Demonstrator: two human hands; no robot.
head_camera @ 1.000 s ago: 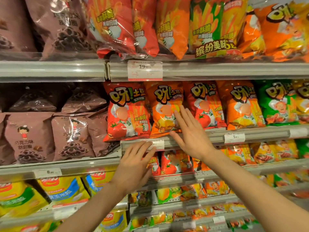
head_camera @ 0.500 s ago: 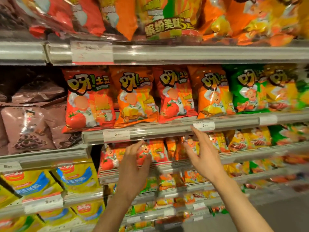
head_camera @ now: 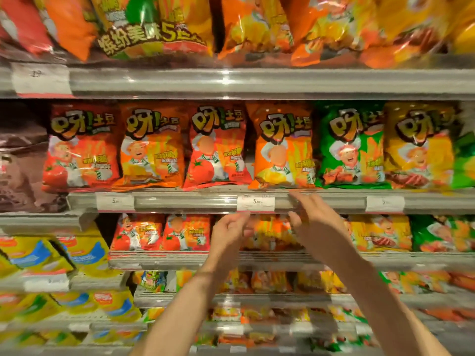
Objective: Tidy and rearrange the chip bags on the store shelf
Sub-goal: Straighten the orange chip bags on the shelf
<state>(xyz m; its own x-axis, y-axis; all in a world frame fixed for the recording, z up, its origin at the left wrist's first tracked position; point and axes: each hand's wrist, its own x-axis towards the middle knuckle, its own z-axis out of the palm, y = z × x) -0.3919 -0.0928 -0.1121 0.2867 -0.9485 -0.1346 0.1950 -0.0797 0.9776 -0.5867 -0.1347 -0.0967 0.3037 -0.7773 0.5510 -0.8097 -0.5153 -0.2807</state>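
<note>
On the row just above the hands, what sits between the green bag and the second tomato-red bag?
In the head view, one orange bag stands between the green bag and the tomato-red bag, directly above the right hand.

Behind the left hand [head_camera: 229, 228] and right hand [head_camera: 317, 227], the orange chip bags [head_camera: 270, 232] just below the middle price tag [head_camera: 255, 202] are smeared by motion blur and partly covered, so whether any fingers [head_camera: 299, 199] touch them cannot be told. The large multipack bags [head_camera: 154, 29] above that tag are cut off by the top edge. The small packets [head_camera: 257, 314] on the shelves far below it are too blurred to identify, and both forearms run off the bottom edge.
</note>
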